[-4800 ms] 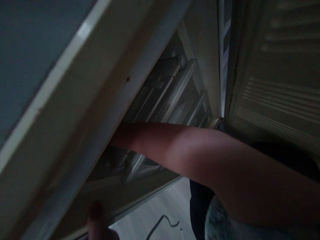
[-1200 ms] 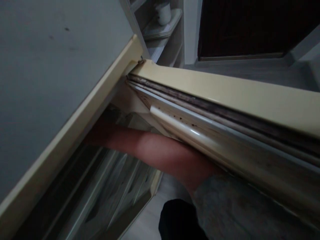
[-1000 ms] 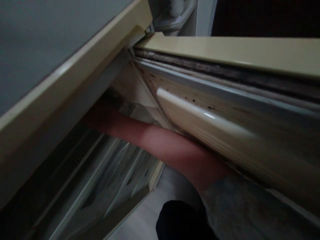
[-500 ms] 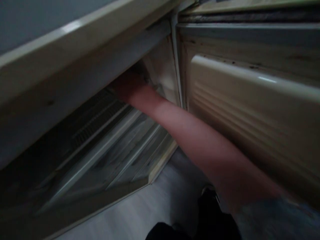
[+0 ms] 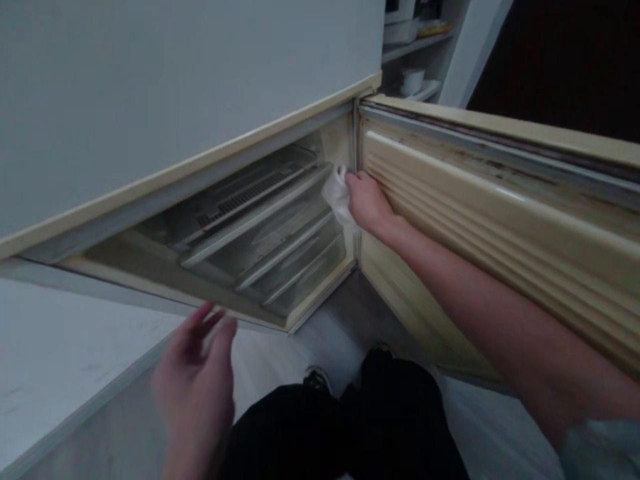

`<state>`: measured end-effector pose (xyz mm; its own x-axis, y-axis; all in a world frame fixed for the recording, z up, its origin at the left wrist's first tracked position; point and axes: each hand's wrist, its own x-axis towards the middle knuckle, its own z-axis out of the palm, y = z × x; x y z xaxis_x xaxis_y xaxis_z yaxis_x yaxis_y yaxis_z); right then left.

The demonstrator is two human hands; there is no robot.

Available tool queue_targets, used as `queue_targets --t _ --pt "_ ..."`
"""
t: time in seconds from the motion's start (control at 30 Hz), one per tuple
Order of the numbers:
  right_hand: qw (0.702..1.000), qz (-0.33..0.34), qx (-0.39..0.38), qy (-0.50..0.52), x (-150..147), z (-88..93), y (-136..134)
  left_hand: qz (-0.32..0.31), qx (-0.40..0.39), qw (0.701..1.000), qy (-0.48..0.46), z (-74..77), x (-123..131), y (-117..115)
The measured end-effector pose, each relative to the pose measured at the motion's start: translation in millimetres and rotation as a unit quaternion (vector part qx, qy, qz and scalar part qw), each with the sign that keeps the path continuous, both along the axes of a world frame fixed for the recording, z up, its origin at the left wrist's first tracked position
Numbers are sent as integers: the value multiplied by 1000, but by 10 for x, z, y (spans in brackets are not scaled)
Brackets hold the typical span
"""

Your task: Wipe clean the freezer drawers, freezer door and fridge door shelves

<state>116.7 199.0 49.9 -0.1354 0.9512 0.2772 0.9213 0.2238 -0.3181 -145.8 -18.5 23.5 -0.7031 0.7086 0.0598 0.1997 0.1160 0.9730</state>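
My right hand (image 5: 367, 200) is closed on a crumpled, thin white bag or cloth (image 5: 337, 193); which of the two I cannot tell. It hangs at the hinge side of an open freezer, between the drawers and the door. Clear-fronted drawers (image 5: 285, 233) fill the compartment below a ribbed vent strip (image 5: 250, 198). The cream freezer door (image 5: 450, 193) stands wide open, its inner panel stained along the top, with my right forearm running alongside it. Nothing shows in my left hand (image 5: 200, 373), slightly blurred, its fingers loosely curled and apart near the freezer's front lower edge.
The pale cabinet side or upper door (image 5: 190, 87) rises above the compartment. Behind the hinge, shelves (image 5: 417, 47) hold a white cup (image 5: 413, 81) and other items. My legs (image 5: 340, 427) and shoes are below, on the grey floor (image 5: 320, 320).
My right hand has come out from deep inside the freezer, and the white bag or cloth now shows in it. My left hand has entered view. The camera has drawn back.
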Motion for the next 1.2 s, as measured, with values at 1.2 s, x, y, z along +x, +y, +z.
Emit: queue_targets --t 1.2 --pt "994 -7 61 87 1113 -1072 -2824 -210 5 975 73 -86 95 1542"
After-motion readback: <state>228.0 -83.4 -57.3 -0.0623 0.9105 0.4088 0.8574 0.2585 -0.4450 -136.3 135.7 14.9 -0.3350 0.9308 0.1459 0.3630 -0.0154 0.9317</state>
